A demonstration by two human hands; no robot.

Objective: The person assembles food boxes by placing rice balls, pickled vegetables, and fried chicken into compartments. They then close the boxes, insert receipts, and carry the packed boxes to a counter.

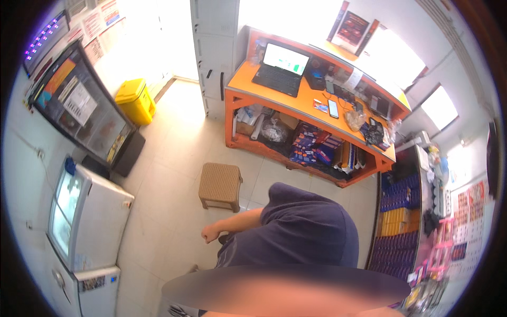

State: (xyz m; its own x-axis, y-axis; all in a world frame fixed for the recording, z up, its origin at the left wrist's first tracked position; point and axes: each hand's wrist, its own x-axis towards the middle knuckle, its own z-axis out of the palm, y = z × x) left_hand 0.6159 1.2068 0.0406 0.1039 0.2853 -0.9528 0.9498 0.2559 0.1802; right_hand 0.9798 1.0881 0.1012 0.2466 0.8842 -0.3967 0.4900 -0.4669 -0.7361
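My right hand point(211, 233) hangs over the tiled floor at the end of a bare forearm, its fingers curled in and nothing visible in them. A dark blue short sleeve point(283, 202) covers the upper arm. Just beyond the hand stands a brown woven-pattern plastic stool point(219, 182), apart from it. Part of a dark shoe point(223, 239) shows beside the wrist. My left hand is out of view; a blurred patch hides the bottom middle of the picture.
An orange counter point(241, 81) carries an open laptop point(281, 69), a phone point(333, 109) and plastic bags; its lower shelf holds boxes. White refrigerators point(99, 222) and a dark glass-front cabinet point(83, 103) line the left. A yellow bin point(134, 101) stands near the bright doorway. Stacked boxes point(398, 237) fill shelving at right.
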